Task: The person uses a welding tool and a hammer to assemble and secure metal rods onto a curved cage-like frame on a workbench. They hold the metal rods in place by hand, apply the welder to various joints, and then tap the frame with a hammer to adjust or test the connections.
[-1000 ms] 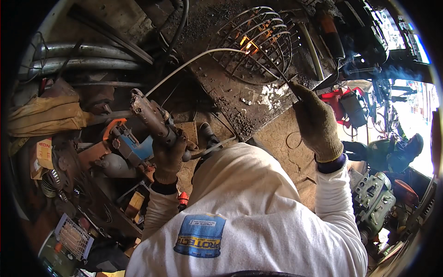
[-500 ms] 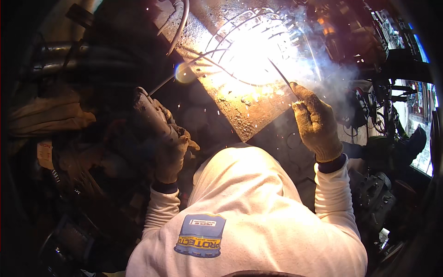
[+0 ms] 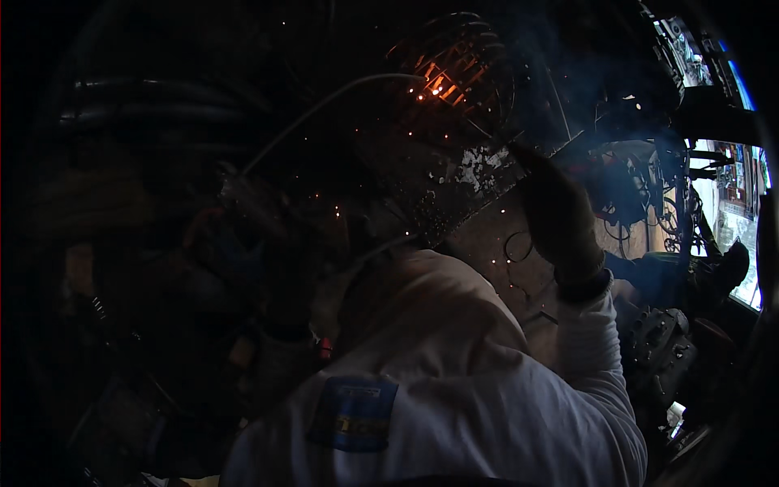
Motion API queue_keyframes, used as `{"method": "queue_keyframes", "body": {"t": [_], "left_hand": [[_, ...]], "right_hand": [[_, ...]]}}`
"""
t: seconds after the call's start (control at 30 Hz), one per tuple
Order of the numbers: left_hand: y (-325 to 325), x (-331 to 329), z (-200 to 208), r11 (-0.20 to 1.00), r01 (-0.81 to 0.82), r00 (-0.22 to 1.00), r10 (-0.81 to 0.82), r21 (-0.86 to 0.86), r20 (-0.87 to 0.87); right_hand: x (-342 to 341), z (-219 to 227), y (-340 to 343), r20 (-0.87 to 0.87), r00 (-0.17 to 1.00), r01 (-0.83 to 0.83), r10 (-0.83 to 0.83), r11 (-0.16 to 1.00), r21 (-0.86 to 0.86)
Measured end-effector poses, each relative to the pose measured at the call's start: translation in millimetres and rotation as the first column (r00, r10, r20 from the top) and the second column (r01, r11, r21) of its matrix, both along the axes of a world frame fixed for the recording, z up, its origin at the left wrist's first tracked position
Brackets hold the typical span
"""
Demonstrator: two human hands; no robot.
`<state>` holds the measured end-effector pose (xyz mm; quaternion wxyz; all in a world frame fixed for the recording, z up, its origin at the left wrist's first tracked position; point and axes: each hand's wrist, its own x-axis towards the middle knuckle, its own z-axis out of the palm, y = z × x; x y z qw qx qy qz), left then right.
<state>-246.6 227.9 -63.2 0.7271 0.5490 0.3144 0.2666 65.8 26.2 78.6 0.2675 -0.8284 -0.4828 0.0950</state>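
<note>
- Rounded cage of dark metal bars (image 3: pixel 454 79): at 1 o'clock on the dark, pale-flecked metal tabletop (image 3: pixel 434 199); several bars glow orange.
- Left hand (image 3: pixel 292 272), 9 o'clock: sunk in shadow below the dark, tubular electrode holder (image 3: pixel 239 191); its grip cannot be told.
- Long, pale, curved electrode (image 3: pixel 365 79): runs from holder to glowing bars.
- Right hand (image 3: pixel 560 211), 3 o'clock: apparently closed around a thin metal rod (image 3: pixel 480 128) pointing toward the cage.
- Progress, as judged: one area hot, no arc burning, ample electrode left; finished and unfinished joints are indistinguishable.
</note>
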Motion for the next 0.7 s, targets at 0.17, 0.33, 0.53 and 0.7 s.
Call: {"method": "queue_keyframes", "body": {"t": [0.17, 0.33, 0.53, 0.7], "left_hand": [[-12.2, 15.4, 22.5, 0.991, -0.102, 0.995, 0.102, -0.084, -0.005], [-11.1, 11.9, 15.3, 0.996, -0.058, 0.995, 0.053, -0.061, -0.082], [-7.4, 8.4, 3.8, 0.99, -0.06, 0.99, 0.042, -0.128, -0.134], [-5.0, 10.6, 7.1, 0.999, -0.03, 0.995, 0.026, -0.043, -0.097]], "right_hand": [[-6.5, 16.0, 4.7, -0.107, 0.989, 0.08, -0.1, 0.981, -0.178], [-6.1, 16.8, 3.1, -0.105, 0.989, 0.079, -0.099, 0.98, -0.181], [-6.8, 10.3, 1.6, -0.075, 0.994, 0.066, -0.073, 0.993, -0.096], [-6.5, 9.1, 1.4, -0.028, 0.996, 0.079, -0.081, 0.994, -0.082]]}}
